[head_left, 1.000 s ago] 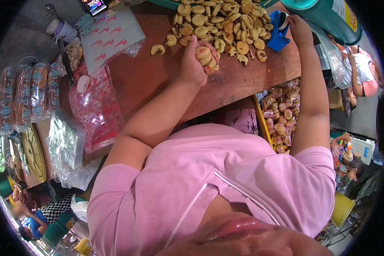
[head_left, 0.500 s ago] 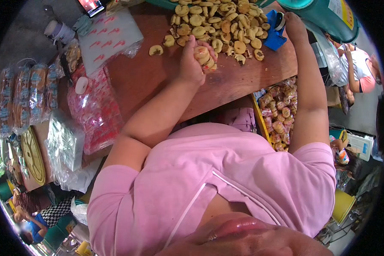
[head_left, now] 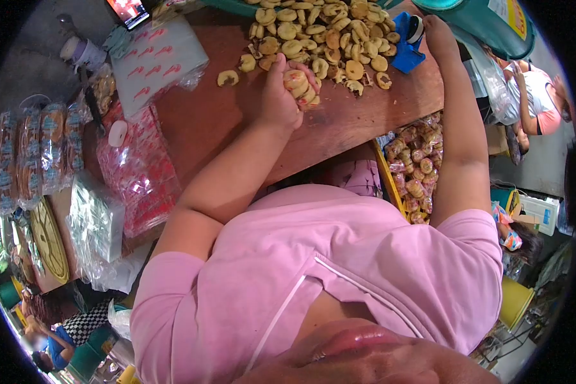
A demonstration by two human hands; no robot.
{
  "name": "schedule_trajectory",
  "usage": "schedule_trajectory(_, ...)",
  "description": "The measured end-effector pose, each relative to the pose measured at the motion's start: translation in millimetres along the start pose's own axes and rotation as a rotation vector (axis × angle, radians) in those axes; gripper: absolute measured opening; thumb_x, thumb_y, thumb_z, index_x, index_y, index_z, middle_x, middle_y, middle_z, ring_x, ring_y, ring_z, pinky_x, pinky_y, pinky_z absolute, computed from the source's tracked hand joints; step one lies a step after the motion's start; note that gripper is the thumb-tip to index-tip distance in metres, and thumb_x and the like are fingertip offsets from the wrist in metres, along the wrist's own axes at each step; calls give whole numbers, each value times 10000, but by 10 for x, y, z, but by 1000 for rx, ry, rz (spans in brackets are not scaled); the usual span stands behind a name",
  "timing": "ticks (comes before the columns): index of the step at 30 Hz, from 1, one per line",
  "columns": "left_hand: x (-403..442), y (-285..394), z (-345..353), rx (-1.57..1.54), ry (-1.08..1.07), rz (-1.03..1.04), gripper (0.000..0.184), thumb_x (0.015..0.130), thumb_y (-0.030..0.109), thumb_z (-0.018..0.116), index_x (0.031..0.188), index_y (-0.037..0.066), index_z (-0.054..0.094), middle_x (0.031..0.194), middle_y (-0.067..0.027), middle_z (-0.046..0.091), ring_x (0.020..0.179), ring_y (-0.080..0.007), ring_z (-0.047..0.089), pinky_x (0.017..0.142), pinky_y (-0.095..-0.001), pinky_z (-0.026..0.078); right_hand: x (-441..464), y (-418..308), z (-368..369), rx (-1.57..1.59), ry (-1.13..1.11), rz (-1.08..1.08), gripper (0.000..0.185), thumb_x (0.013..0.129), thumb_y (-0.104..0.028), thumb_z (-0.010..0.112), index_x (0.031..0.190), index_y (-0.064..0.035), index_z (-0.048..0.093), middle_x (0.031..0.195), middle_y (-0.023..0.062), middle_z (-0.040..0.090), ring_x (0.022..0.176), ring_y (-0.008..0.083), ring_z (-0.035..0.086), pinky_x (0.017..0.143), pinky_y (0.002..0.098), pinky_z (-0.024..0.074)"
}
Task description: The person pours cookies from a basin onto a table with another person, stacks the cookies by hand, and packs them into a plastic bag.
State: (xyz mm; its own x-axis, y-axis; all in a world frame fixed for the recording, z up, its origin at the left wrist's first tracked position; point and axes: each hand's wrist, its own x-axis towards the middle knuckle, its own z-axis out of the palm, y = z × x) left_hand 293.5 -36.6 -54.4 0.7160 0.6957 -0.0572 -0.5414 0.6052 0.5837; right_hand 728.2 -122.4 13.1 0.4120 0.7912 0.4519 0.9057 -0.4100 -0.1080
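Observation:
My left hand [head_left: 287, 96] is closed round a small stack of round pastries [head_left: 299, 86] in clear wrap with red marks, held above the wooden table [head_left: 224, 121]. My right hand [head_left: 439, 40] is at the far right of the table, beside a blue tape dispenser [head_left: 408, 59] with a dark roll. Its fingers are curled in at the roll; whatever they pinch is too small to make out. A big heap of unwrapped round pastries [head_left: 329, 38] lies just beyond my left hand, with a single pastry [head_left: 228, 78] to its left.
Printed plastic sheets [head_left: 157, 61], a red-patterned plastic pile [head_left: 141, 179] with a white object [head_left: 118, 133], and packed long bags [head_left: 29, 157] are at the left. A yellow crate [head_left: 384, 173] of wrapped pastries is below the table's right edge. A teal container [head_left: 493, 25] stands far right. People are at both sides.
The whole view has shifted slightly left. Both hands keep nearly the same places, the left still round the wrapped pastries and the right at the tape dispenser.

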Motion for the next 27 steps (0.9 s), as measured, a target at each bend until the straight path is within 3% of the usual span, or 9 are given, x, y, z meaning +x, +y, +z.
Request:
schedule_trajectory(2, 4, 13, -22, 13, -14, 4, 553, 994, 562, 411, 774, 82, 576, 671, -89, 588, 617, -242, 589, 546, -327, 473, -91, -311, -186, 51, 6, 20, 325, 990, -286, 525, 1105, -5, 640, 1083, 231, 673, 1049, 419, 622, 901, 458, 493)
schedule_trajectory(6, -5, -4, 13, -14, -9, 29, 586, 1023, 542, 383, 754, 55, 567, 648, -92, 585, 621, -211, 582, 613, -315, 487, -102, -96, -105, 122, -48, 16, 404, 983, -335, 595, 1214, -6, 634, 1102, 181, 710, 1054, 299, 682, 909, 379, 515)
schedule_trajectory(7, -6, -6, 10, -14, -11, 24, 587, 1023, 543, 383, 753, 55, 567, 649, -91, 585, 622, -211, 583, 615, -315, 487, -124, -159, -145, 189, -73, 63, 444, 946, -377, 622, 1224, -31, 638, 1161, 216, 679, 1102, 384, 639, 923, 432, 493)
schedule_trajectory(10, -1, -11, 6, 1, -22, 29, 588, 1021, 545, 386, 747, 57, 567, 651, -90, 584, 623, -209, 585, 620, -317, 491, -108, -98, -99, 235, -175, 40, 477, 940, -367, 672, 1262, -18, 629, 1113, 157, 719, 1033, 253, 697, 899, 336, 522)
schedule_trajectory(16, -19, 21, 32, 20, -17, 31, 588, 1018, 546, 392, 741, 57, 567, 651, -90, 583, 623, -206, 588, 628, -318, 495, -104, -118, -121, 112, -94, 47, 394, 935, -348, 673, 1200, -57, 683, 1063, 134, 735, 1007, 228, 704, 869, 325, 522)
schedule_trajectory(19, -13, 19, 26, 20, -11, 23, 584, 1015, 545, 399, 742, 57, 567, 652, -91, 584, 624, -205, 590, 629, -316, 496, -105, -89, -106, 50, -51, 46, 344, 936, -330, 667, 1153, -66, 708, 1038, 123, 738, 983, 226, 707, 854, 326, 524)
schedule_trajectory(22, -4, 0, 3, 15, -36, 35, 580, 1013, 544, 405, 744, 56, 567, 657, -91, 586, 623, -205, 590, 627, -314, 496, -159, -144, -126, 129, -22, 63, 371, 938, -397, 623, 1145, -99, 703, 1097, 183, 698, 1037, 390, 650, 876, 442, 513)
schedule_trajectory(25, 16, -31, -17, 2, -28, 40, 581, 1013, 545, 404, 744, 56, 565, 659, -92, 586, 620, -205, 589, 620, -313, 496, -205, -209, -73, 140, 71, 56, 291, 947, -304, 643, 1072, -52, 719, 1014, 135, 726, 953, 274, 696, 843, 355, 521)
schedule_trajectory(27, 9, -32, -5, 1, -10, 38, 581, 1014, 545, 401, 744, 56, 563, 655, -94, 586, 616, -207, 587, 615, -313, 495, -192, -191, -48, -4, 123, -70, 280, 950, -297, 633, 1036, -44, 716, 988, 148, 713, 942, 311, 678, 834, 387, 519)
